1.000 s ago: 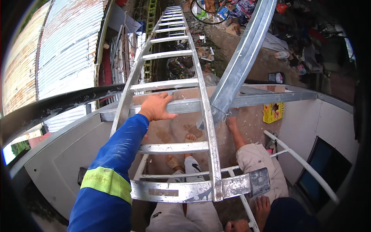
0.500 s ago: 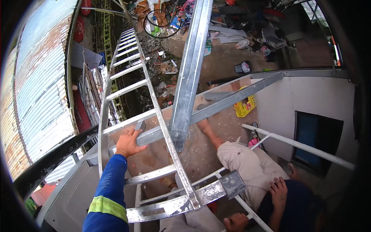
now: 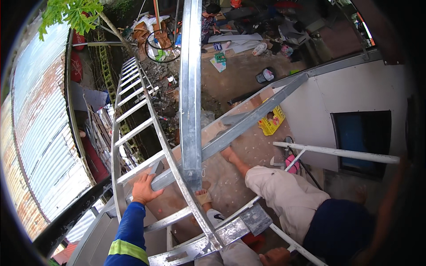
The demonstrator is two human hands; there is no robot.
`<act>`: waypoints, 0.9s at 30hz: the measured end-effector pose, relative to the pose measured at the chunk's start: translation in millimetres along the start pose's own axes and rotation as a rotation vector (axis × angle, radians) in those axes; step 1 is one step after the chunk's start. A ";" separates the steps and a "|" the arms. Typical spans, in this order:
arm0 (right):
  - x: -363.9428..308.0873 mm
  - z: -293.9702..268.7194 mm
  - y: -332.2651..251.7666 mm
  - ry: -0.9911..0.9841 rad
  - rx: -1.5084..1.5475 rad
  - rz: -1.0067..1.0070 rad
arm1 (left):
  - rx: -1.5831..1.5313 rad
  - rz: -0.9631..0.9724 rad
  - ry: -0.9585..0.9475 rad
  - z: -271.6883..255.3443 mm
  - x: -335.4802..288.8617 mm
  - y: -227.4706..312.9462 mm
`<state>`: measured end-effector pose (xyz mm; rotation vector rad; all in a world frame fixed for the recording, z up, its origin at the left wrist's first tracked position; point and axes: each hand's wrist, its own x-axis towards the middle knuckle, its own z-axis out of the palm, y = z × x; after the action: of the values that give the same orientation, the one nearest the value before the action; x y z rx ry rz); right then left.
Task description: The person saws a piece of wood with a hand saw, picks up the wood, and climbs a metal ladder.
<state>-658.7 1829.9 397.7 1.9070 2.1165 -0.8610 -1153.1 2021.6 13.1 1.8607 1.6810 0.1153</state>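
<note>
My left hand, in a blue sleeve with a yellow-green band, grips the slanting grey metal beam from above, fingers curled over it and thumb apart. An aluminium ladder leans across that beam just right of the hand. A second long metal beam runs away from me, its near end just past the slanting beam. At the bottom edge my right hand shows only in part, its fingers curled beside a white pipe frame. What it holds is hidden.
A co-worker in beige trousers and dark top is at the right. Rusty corrugated roofing lies left. Below are a yellow bag, a dark bucket and scattered debris. A white wall with a dark opening stands right.
The view has shifted, and the long beam's far end has swung left. The co-worker's hand has left the dark top, and an arm now reaches up at far right. My left hand stays on the slanting beam.
</note>
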 end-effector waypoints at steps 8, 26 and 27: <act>5.3 -6.3 -0.8 0.061 0.002 -0.019 | 0.011 -0.025 -0.051 1.1 4.4 3.8; 6.2 -6.5 -2.0 0.138 0.074 0.013 | 0.010 -0.044 -0.037 3.4 0.8 2.4; 5.1 -5.6 -2.0 0.109 0.100 0.041 | 0.017 -0.041 -0.030 4.2 -0.3 1.2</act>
<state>-660.0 1837.1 400.4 2.0844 2.1235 -0.8902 -1150.2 2019.8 10.5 1.8299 1.7038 0.0566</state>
